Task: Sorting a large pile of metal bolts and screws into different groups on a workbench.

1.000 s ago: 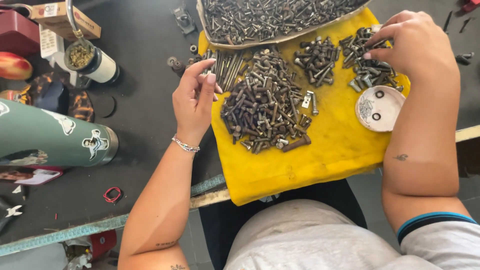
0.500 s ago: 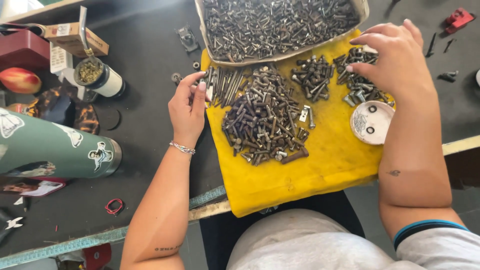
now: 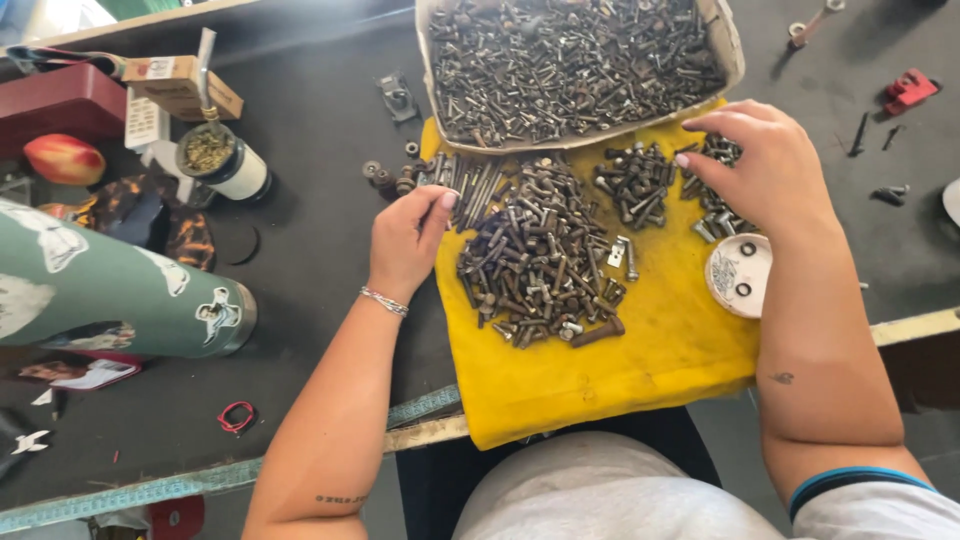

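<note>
The left hand (image 3: 405, 240) has its fingers curled beside the long bolts (image 3: 470, 185); whether they pinch one I cannot tell. The right hand (image 3: 765, 170) rests spread fingers on a small bolt pile (image 3: 715, 195). Best to lift one piece at a time, keeping the piles apart.

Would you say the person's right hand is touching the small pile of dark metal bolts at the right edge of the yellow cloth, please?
Touching. In the head view, the right hand lies over the small pile of dark metal bolts on the yellow cloth, fingertips down among them with no gap visible.
</note>
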